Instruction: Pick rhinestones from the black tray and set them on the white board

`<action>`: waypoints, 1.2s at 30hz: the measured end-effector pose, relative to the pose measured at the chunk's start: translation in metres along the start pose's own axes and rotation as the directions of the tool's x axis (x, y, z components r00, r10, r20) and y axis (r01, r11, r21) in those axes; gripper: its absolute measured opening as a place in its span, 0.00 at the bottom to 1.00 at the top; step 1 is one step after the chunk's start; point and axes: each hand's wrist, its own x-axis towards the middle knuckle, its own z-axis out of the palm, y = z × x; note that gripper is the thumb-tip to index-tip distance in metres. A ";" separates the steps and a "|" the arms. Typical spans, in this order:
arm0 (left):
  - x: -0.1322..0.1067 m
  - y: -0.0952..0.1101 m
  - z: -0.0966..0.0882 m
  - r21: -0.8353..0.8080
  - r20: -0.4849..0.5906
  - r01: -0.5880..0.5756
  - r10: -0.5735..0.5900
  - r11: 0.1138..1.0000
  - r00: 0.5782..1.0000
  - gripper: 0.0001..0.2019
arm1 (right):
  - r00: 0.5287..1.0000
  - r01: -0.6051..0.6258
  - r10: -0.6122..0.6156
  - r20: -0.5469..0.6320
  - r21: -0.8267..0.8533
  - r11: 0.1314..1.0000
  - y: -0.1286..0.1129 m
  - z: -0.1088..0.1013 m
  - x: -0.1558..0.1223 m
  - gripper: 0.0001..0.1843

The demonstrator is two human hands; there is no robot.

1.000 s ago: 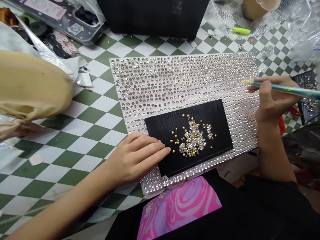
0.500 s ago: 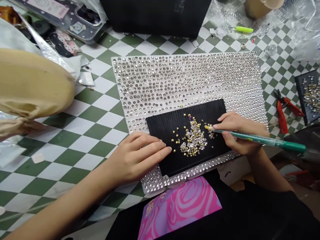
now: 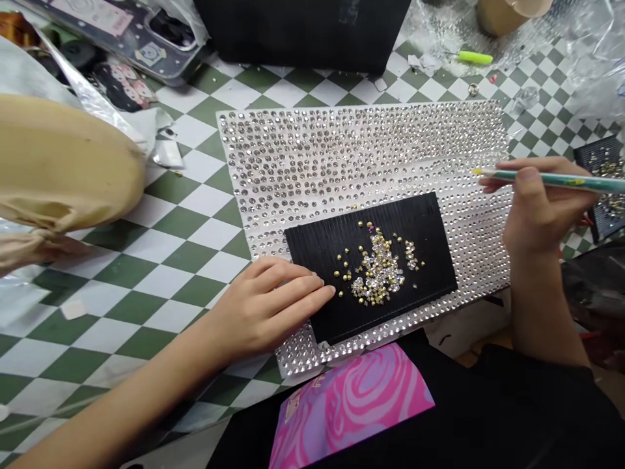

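Note:
My left hand (image 3: 273, 303) lies flat with its fingers stretched over the left edge of a black ridged tray (image 3: 424, 225). A heap of gold-backed and clear rhinestones (image 3: 383, 270) is spread on the tray's middle. The tray rests on a white sheet covered with rows of rhinestones (image 3: 342, 150). Raised over the sheet's right side, my right hand (image 3: 541, 208) is closed around a green pen-shaped picker (image 3: 505, 174). Its yellow tip points left, apart from the tray. I cannot make out whether a stone is on the tip.
Another dark tray of stones (image 3: 610, 212) sits at the right edge, partly behind my right hand. A black box (image 3: 303, 32) stands at the back, a tan pouch (image 3: 68, 163) on the left. A yellow-green tool (image 3: 474, 57) lies back right on the checkered cloth (image 3: 195, 225).
My right hand has lifted off the black tray and moved right and away from me, carrying the picker. My left hand and the tray stay in place.

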 end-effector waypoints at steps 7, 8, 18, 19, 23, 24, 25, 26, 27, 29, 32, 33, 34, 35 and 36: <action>0.002 -0.001 0.000 0.010 -0.003 0.012 -0.012 1.000 1.000 0.11 | 0.990 -0.130 0.128 -0.060 -0.017 0.991 0.034 -0.005 0.003 0.03; 0.002 -0.001 0.000 0.011 -0.005 0.011 -0.011 1.000 1.000 0.11 | 0.989 -0.136 0.134 -0.054 -0.021 0.991 0.035 -0.005 0.002 0.03; 0.001 0.001 0.000 0.002 -0.004 0.007 -0.007 1.000 1.000 0.11 | 0.992 -0.115 0.116 -0.046 0.007 0.993 0.032 -0.004 -0.001 0.05; 0.001 0.001 0.000 0.002 -0.007 0.006 -0.006 1.000 1.000 0.11 | 0.993 -0.113 0.113 -0.045 0.009 0.994 0.032 -0.003 -0.001 0.05; 0.000 0.000 0.000 -0.003 -0.010 0.004 -0.004 1.000 1.000 0.11 | 0.993 -0.082 0.085 -0.079 0.030 0.996 0.028 -0.003 0.002 0.02; 0.000 0.000 0.000 -0.002 -0.009 0.006 -0.006 1.000 1.000 0.11 | 0.993 -0.057 0.060 -0.097 0.039 0.998 0.025 -0.004 0.003 0.02; 0.001 0.000 0.000 0.000 -0.006 0.007 -0.007 1.000 1.000 0.11 | 0.994 -0.029 0.034 -0.105 0.043 0.999 0.020 -0.004 0.003 0.03; 0.001 0.000 0.000 0.003 -0.005 0.009 -0.009 1.000 1.000 0.11 | 0.996 -0.005 0.009 -0.090 0.039 0.999 0.013 -0.005 0.002 0.03; 0.001 0.000 0.001 0.006 -0.005 0.009 -0.009 1.000 1.000 0.11 | 1.000 0.010 -0.009 -0.029 0.025 1.000 0.004 -0.005 0.000 0.04; 0.002 -0.001 0.001 0.011 -0.005 0.007 -0.007 1.000 1.000 0.11 | 0.977 0.025 -0.023 0.210 -0.004 1.000 -0.017 -0.005 -0.007 0.07; 0.002 -0.001 0.001 0.016 -0.007 0.002 -0.002 1.000 1.000 0.11 | 0.775 0.040 -0.087 0.625 0.088 0.995 -0.045 0.002 -0.024 0.17; 0.001 -0.001 0.001 0.017 -0.008 0.003 -0.003 1.000 1.000 0.10 | 0.725 0.045 -0.116 0.679 0.120 0.992 -0.051 0.005 -0.029 0.19; 0.001 -0.001 0.001 0.017 -0.009 0.004 -0.004 1.000 1.000 0.10 | 0.714 0.046 -0.145 0.685 0.160 0.986 -0.055 0.008 -0.035 0.21; 0.001 -0.001 0.001 0.017 -0.008 0.005 -0.004 1.000 1.000 0.10 | 0.724 0.045 -0.156 0.672 0.180 0.983 -0.057 0.010 -0.039 0.21; 0.000 0.000 0.001 0.019 -0.007 0.005 -0.005 1.000 1.000 0.11 | 0.748 0.042 -0.156 0.645 0.188 0.981 -0.057 0.013 -0.042 0.21</action>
